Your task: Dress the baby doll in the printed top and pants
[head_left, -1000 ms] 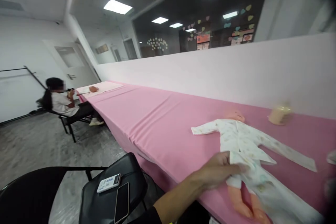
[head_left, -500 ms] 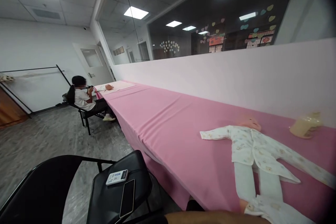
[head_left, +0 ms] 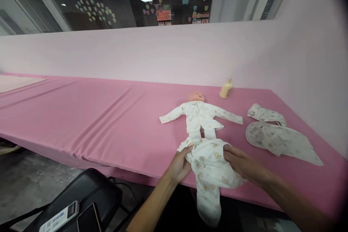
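A baby doll (head_left: 197,96) lies on its back on the pink-covered table, wearing a white patterned jacket (head_left: 193,116) with the sleeves spread out. White cloth covers the part of its legs that shows below the jacket. Lower down, white baby pants (head_left: 209,165) with small animal prints cover the rest of the legs, one footed end hanging past the table edge. My left hand (head_left: 181,165) pinches the left side of their upper part. On the opposite side, my right hand (head_left: 239,159) has its fingers closed on the same cloth.
A yellowish baby bottle (head_left: 226,89) stands near the wall, beyond the doll. To the right lie patterned cloth pieces (head_left: 280,139). At the lower left, a black chair (head_left: 100,188) holds a phone (head_left: 89,219) and a white device (head_left: 59,217). A pale mat (head_left: 16,83) lies far left.
My view has swung right and down, from the room and a seated person to the doll. Both hands are now visible, gripping the pants, where only a forearm showed before.
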{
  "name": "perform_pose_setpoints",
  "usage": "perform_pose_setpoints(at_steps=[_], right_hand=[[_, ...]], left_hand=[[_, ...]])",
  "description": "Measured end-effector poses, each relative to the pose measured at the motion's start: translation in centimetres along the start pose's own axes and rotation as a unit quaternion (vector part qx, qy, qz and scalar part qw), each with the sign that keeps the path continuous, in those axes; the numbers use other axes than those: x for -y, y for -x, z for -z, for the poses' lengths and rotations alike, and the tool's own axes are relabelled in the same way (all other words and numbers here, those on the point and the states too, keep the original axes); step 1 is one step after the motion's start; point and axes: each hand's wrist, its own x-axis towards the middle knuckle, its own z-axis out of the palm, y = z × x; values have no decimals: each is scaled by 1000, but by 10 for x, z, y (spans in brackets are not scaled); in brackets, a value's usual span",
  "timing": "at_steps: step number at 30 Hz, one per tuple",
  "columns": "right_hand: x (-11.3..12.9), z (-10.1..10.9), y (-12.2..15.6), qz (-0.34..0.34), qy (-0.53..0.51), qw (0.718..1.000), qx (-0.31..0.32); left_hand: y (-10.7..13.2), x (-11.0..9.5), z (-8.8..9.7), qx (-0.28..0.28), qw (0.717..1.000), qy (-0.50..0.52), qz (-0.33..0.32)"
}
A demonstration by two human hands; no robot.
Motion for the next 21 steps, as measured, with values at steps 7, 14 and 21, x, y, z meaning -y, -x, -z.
perform_pose_setpoints(at_steps=[7,14,21], right_hand=[[-1,-25,-21,57,32,996,63],[-3,-16,-19,52,79,961,261],[-28,-7,-60,286,551,784,-4]], left_hand=[[17,34,-15,48,998,6,42],[62,35,-14,-91,995,-5,36],[88,29,27,-227,971,59,44]])
